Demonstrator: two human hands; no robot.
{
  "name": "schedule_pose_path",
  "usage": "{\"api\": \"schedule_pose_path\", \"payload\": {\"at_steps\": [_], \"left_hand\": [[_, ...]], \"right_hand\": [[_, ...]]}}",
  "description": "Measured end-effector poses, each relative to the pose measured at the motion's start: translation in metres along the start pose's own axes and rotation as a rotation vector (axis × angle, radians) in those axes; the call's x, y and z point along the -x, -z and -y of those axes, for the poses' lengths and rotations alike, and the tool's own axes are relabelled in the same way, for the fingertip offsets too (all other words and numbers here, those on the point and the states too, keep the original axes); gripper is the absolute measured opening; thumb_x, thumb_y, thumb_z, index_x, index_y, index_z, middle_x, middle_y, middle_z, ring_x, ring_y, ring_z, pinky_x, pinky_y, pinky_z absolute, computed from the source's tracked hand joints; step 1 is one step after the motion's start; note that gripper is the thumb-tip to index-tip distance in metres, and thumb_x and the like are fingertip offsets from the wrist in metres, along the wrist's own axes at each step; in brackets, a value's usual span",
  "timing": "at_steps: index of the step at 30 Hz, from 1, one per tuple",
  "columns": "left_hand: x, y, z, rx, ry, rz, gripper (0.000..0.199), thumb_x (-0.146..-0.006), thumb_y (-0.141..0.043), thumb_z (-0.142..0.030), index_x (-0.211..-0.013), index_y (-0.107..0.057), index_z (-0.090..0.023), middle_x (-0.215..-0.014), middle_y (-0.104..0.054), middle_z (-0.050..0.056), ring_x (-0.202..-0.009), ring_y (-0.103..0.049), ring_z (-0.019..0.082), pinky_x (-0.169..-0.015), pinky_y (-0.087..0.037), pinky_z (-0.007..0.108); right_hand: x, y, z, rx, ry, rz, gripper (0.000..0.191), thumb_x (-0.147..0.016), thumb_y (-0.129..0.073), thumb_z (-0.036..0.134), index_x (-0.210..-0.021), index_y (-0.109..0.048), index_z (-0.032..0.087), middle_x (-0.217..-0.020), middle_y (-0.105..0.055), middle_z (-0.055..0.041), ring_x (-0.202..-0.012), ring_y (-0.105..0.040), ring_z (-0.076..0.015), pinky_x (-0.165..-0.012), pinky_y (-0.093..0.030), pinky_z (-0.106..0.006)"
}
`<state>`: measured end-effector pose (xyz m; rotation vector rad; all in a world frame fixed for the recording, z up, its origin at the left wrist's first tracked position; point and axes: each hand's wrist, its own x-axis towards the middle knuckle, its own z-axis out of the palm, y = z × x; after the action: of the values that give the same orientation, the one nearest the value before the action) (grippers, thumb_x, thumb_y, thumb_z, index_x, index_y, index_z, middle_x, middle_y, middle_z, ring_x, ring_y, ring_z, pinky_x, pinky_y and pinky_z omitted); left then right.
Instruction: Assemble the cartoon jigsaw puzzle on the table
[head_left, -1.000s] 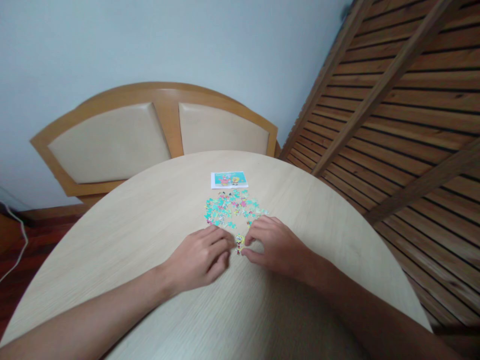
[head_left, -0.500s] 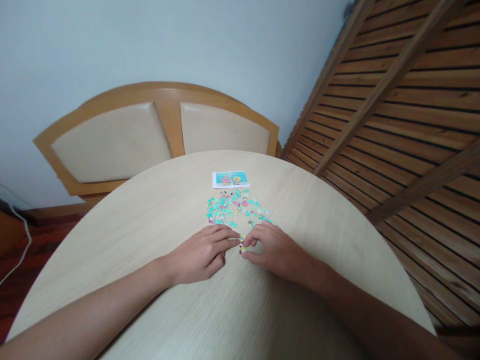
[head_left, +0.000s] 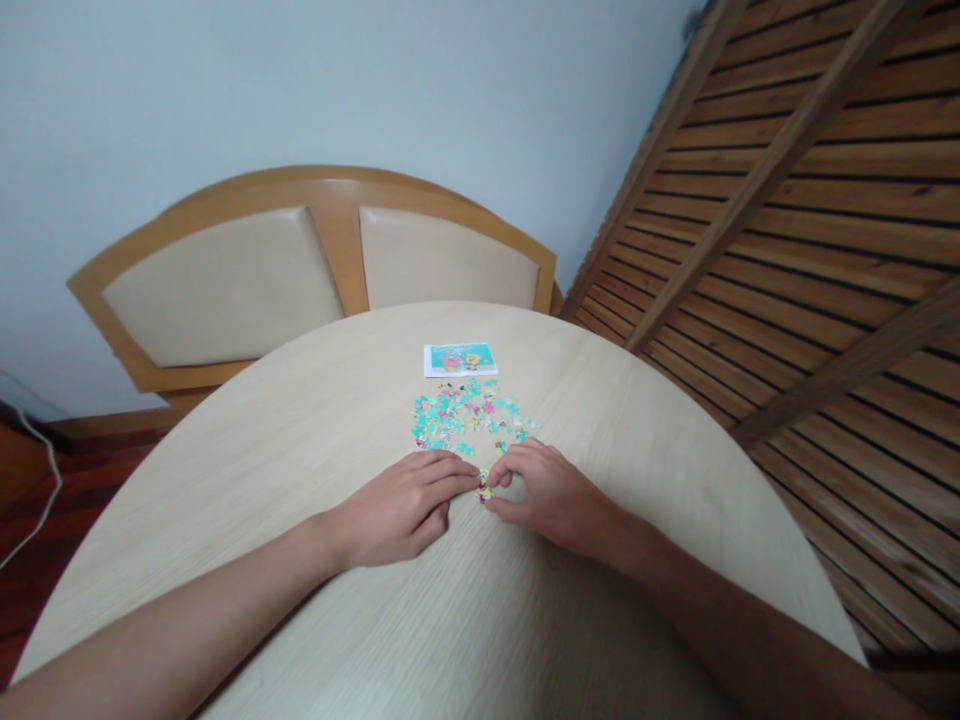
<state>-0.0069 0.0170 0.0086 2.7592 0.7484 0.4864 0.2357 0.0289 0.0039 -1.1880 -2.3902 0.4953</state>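
Note:
Small yellow and pink puzzle pieces [head_left: 484, 486] lie between my hands on the round table [head_left: 315, 400]. My left hand [head_left: 412, 503] rests flat on the wood, its fingertips touching the left edge of these pieces. From the right, my right hand [head_left: 546, 500] closes thumb and forefinger on the lower piece. Beyond both hands spreads a loose pile of teal, pink and yellow puzzle pieces [head_left: 450, 410]. Behind the pile lies a picture sheet [head_left: 461, 360] with two cartoon figures on teal.
A wooden bench back with cream padded panels [head_left: 225, 285] stands behind the table against a pale wall. Slatted wooden panelling [head_left: 810, 220] leans in at the right. At the far left a white cable [head_left: 54, 480] hangs near the reddish floor.
My right hand has shifted slightly up, and the lower piece now sits closer against the upper one. My left hand stays nearly where it was.

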Motion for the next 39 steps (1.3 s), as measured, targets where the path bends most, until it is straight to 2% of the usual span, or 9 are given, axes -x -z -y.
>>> {"api": "schedule_pose_path", "payload": {"at_steps": [8,16,22,26,32,39], "left_hand": [[0.001,0.0,0.001,-0.036,-0.002,0.018,0.059,-0.085,-0.047,-0.006,-0.142,-0.052,-0.022,-0.14,-0.058,0.008,-0.132,-0.051,0.025,-0.113,-0.042,0.047],[0.001,0.0,-0.001,-0.066,-0.017,0.007,0.056,-0.086,-0.048,-0.007,-0.139,-0.054,-0.022,-0.139,-0.059,0.009,-0.13,-0.053,0.026,-0.112,-0.043,0.048],[0.002,0.0,-0.001,-0.079,-0.005,0.009,0.055,-0.087,-0.048,-0.008,-0.139,-0.054,-0.022,-0.14,-0.059,0.008,-0.131,-0.052,0.027,-0.112,-0.044,0.047],[0.001,0.002,-0.002,-0.07,-0.011,0.014,0.055,-0.087,-0.048,-0.008,-0.14,-0.054,-0.024,-0.138,-0.06,0.008,-0.13,-0.052,0.026,-0.111,-0.044,0.047],[0.002,0.003,-0.002,-0.102,-0.014,0.043,0.056,-0.087,-0.05,-0.009,-0.141,-0.055,-0.025,-0.142,-0.057,0.008,-0.132,-0.05,0.028,-0.111,-0.043,0.048],[0.002,0.001,-0.002,-0.105,0.002,0.057,0.058,-0.089,-0.049,-0.009,-0.144,-0.053,-0.025,-0.145,-0.054,0.008,-0.133,-0.049,0.028,-0.112,-0.042,0.049]], "right_hand": [[-0.001,0.001,-0.001,-0.006,0.013,0.02,0.01,-0.08,-0.079,0.023,-0.087,-0.073,0.021,-0.084,-0.07,-0.0005,-0.088,-0.064,-0.0205,-0.083,-0.044,-0.034],[0.0,0.021,0.006,0.107,0.047,0.1,0.013,-0.084,-0.078,0.032,-0.093,-0.074,0.023,-0.093,-0.075,-0.0008,-0.097,-0.066,-0.0224,-0.085,-0.04,-0.036],[-0.003,0.038,-0.011,0.236,-0.061,-0.018,0.004,-0.088,-0.072,0.022,-0.091,-0.075,0.023,-0.09,-0.075,-0.0029,-0.092,-0.065,-0.0239,-0.082,-0.04,-0.037],[-0.006,0.033,-0.02,0.232,-0.084,-0.044,0.012,-0.09,-0.069,0.023,-0.101,-0.076,0.021,-0.099,-0.075,-0.0057,-0.099,-0.064,-0.0259,-0.086,-0.042,-0.039],[-0.007,0.02,-0.022,0.238,0.008,-0.011,0.028,-0.096,-0.062,0.026,-0.122,-0.07,0.024,-0.117,-0.068,-0.0092,-0.112,-0.057,-0.0274,-0.093,-0.041,-0.043],[-0.002,0.031,-0.017,0.302,-0.016,0.055,0.023,-0.091,-0.062,0.016,-0.109,-0.076,0.021,-0.111,-0.071,-0.0086,-0.114,-0.054,-0.0297,-0.093,-0.039,-0.044]]}}
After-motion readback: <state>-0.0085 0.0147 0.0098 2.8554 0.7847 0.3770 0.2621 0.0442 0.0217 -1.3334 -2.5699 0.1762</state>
